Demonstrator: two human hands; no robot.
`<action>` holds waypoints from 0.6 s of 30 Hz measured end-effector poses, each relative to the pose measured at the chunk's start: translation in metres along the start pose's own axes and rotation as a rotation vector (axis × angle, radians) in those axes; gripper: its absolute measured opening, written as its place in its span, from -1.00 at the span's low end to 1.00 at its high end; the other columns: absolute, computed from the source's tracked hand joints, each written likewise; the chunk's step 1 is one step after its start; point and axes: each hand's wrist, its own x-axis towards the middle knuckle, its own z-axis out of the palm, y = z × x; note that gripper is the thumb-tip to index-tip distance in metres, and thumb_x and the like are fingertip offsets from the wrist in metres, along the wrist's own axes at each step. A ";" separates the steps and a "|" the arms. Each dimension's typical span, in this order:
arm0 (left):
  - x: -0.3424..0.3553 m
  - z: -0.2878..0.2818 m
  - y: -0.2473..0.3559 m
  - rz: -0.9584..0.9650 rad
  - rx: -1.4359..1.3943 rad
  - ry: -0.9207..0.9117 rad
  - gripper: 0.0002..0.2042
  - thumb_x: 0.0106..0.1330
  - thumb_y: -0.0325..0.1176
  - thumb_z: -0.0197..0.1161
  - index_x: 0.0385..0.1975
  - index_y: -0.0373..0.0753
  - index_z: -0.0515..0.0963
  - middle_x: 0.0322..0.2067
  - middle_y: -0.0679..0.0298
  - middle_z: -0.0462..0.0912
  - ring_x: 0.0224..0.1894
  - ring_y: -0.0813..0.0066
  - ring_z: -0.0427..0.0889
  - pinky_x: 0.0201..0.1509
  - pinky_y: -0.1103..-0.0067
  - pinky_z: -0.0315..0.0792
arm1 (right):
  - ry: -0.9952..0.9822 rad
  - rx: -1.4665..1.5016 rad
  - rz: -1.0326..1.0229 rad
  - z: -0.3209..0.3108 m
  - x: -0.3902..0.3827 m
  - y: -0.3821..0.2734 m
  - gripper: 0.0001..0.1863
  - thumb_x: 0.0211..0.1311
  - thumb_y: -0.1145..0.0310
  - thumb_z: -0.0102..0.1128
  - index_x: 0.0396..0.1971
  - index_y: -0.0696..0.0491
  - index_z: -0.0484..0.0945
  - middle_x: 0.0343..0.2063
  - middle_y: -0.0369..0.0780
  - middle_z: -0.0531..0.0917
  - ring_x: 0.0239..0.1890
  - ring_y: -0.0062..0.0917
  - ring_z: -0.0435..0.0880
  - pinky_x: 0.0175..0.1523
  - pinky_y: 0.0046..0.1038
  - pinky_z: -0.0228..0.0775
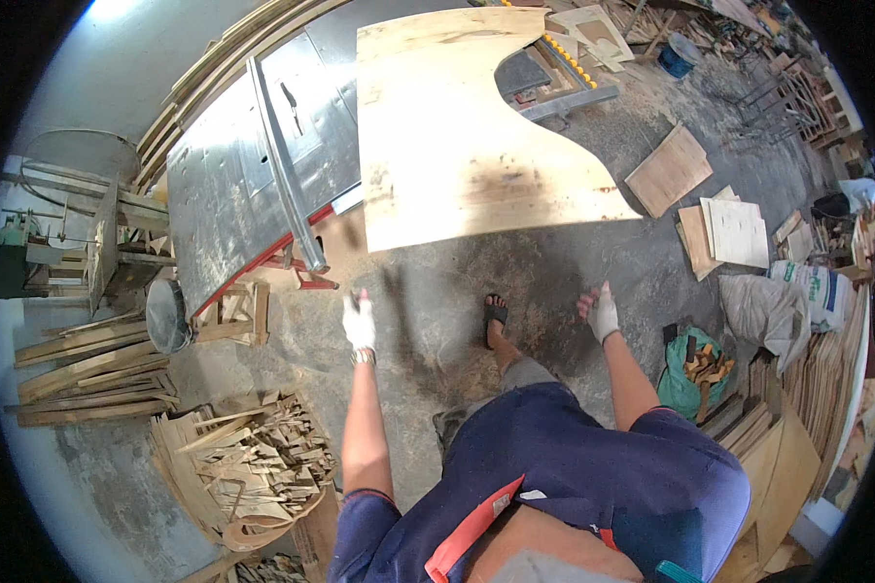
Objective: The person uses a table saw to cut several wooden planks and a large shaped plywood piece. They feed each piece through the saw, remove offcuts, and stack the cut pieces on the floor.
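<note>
A big pale plywood sheet with a curved cut on its right side lies over the right part of a metal saw table. My left hand, in a white glove with bare fingertips, hangs in the air just short of the sheet's near left corner. It is open and holds nothing. Off to the right, my right hand, gloved the same way, is held below the sheet's near right edge with its fingers apart. Neither hand touches the wood.
A long metal fence crosses the saw table. Scrap offcuts are heaped at lower left, beside stacked planks. To the right are loose boards, a grey sack and a green bag of wood pieces. Yellow rollers line a stand.
</note>
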 end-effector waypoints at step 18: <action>-0.009 0.074 0.085 -0.187 0.361 0.089 -0.32 0.39 0.26 -0.11 -0.18 -0.37 0.60 -0.24 -0.23 0.64 -0.12 -0.21 0.62 -0.02 0.13 0.47 | -0.078 0.206 -0.109 0.067 0.016 -0.132 -0.36 0.43 -0.21 -0.15 0.27 -0.04 0.38 0.23 -0.24 0.50 0.24 -0.28 0.46 0.33 -0.14 0.27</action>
